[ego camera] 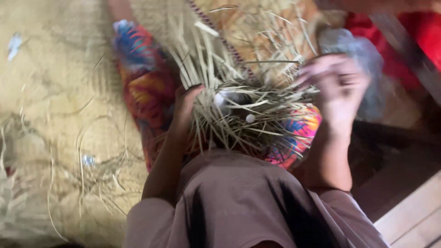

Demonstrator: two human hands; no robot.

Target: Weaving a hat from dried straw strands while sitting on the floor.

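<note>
Head view: the left hand (186,103) grips the bundle of pale dry straw strips (239,105) over the bright patterned cloth (147,87) on the lap; the blurred right hand (337,85) spreads open beside it; loose strips could slip and scatter.

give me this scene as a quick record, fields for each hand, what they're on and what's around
left hand: left hand pressed against the side of a bundle of straw strips
right hand: right hand blurred, raised by the bundle's right edge; whether it grips anything cannot be told
bundle: pale strips fanning out over the lap, on bright patterned cloth
floor: woven mat with loose strips on it
right side: red cloth, wooden boards
</note>
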